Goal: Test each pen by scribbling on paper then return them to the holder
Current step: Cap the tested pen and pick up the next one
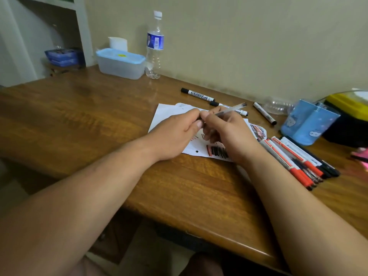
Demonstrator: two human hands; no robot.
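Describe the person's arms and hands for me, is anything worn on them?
Both arms are bare: no sleeve shows on the left forearm or the right forearm. The left hand and right hand wear no gloves, and no watch, bracelet or ring shows on the sides in view.

1. Paper (169, 114) lies on the table (79, 108). It is the dial centre, with 12 o'clock toward the wall.
2. Left hand (175, 134) and right hand (229, 134) meet over the paper, both gripping one pen (233, 108). Its free end points to 2 o'clock.
3. 12 to 2 o'clock: three whiteboard markers (197, 94) lie apart, the middle one at the paper's far edge.
4. 3 o'clock: pen holder (308, 122) stands upright, with an empty bottle (278, 106) lying just behind it.
5. 4 o'clock: a row of markers (294, 160) lies side by side, near the paper.
6. 11 o'clock, well apart and by the wall: lidded container (121, 63), with a water bottle (155, 46) upright just to its right.
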